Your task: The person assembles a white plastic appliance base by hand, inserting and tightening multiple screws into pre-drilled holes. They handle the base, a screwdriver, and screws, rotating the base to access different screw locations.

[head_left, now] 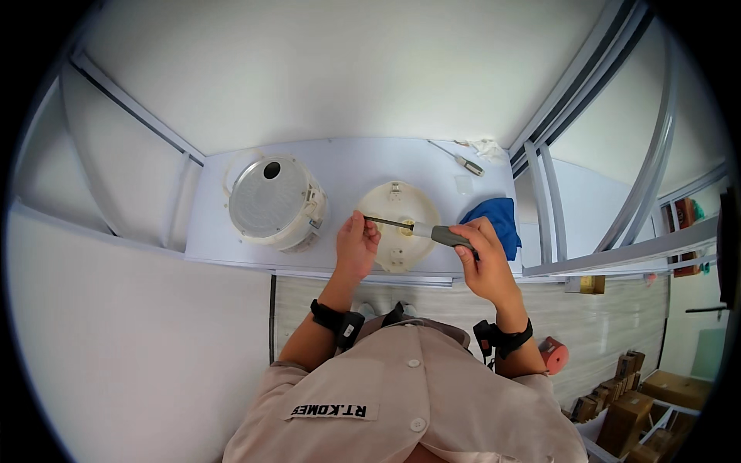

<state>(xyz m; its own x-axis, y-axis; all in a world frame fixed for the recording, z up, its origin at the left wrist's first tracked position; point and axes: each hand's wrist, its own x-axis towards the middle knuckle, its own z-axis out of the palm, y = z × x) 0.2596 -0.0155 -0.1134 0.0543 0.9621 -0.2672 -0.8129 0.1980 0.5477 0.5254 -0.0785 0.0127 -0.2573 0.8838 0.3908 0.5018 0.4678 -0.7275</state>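
Screwdriver point(428, 231) lies near-horizontal, tip pointing left | right hand point(482, 258) fingers wrapped on handle | left hand point(356, 245) fingers pinch tip

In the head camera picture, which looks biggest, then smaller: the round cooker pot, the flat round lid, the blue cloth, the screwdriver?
1. Cooker pot and flat round lid: alike.
2. Blue cloth.
3. Screwdriver, long but thin.

Both hands raised forward, left hand point(356, 245) pinching, right hand point(485, 265) fisted.
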